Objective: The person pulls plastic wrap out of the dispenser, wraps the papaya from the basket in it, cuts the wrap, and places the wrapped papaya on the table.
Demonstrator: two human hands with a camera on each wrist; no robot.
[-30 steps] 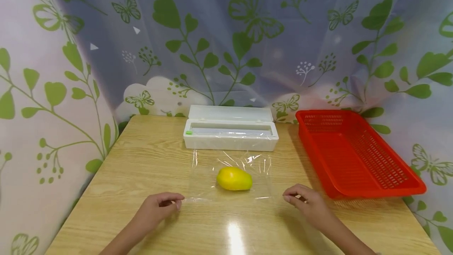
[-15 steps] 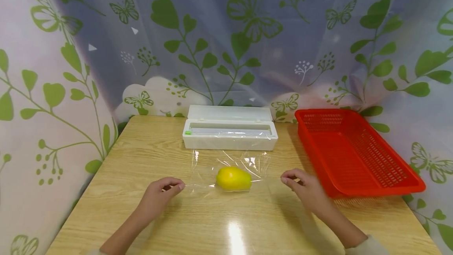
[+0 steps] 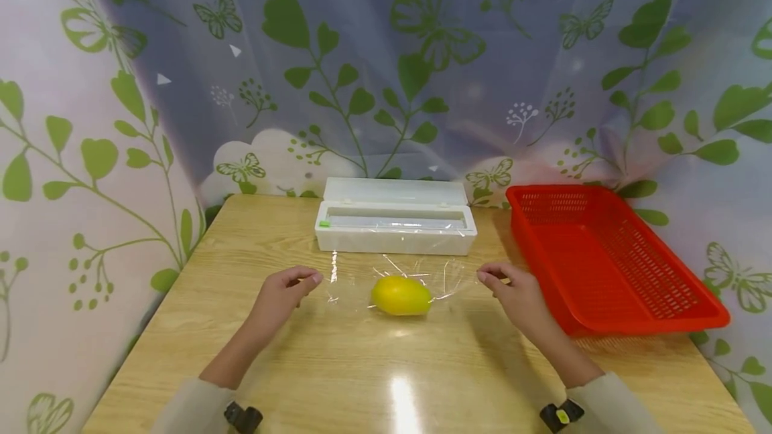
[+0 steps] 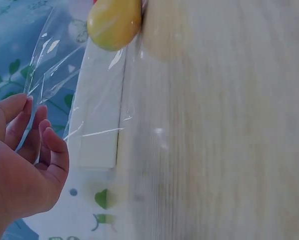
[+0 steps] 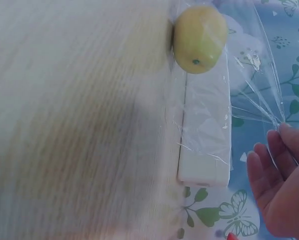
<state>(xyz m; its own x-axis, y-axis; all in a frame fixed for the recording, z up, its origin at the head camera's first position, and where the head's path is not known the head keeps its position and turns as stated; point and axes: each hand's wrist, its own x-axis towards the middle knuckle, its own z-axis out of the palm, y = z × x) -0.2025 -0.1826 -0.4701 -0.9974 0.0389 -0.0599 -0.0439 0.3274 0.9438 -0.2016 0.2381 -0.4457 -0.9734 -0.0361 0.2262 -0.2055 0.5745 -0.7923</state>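
A yellow-green mango [image 3: 401, 295] lies on the table with clear plastic wrap [image 3: 449, 280] around and over it. My left hand [image 3: 283, 297] pinches one corner of the wrap between thumb and forefinger, seen closely in the left wrist view [image 4: 32, 150]. On the other side, my right hand [image 3: 512, 290] pinches the opposite corner, and creases run from its fingertips in the right wrist view. The film stretches between both hands, raised off the wood near the mango. Behind it stands a white wrap dispenser box [image 3: 395, 241], lid raised, with a green slider [image 3: 324, 224] at its left end.
A red plastic basket [image 3: 603, 273] with slotted sides stands at the table's right, close to my right forearm. The wooden table [image 3: 338, 367] ends at a patterned cloth backdrop [image 3: 374, 86] behind the box and on both sides.
Both hands have moved away from me toward the box, carrying the wrap's near edge up and over the mango. The mango, box and basket have stayed in place.
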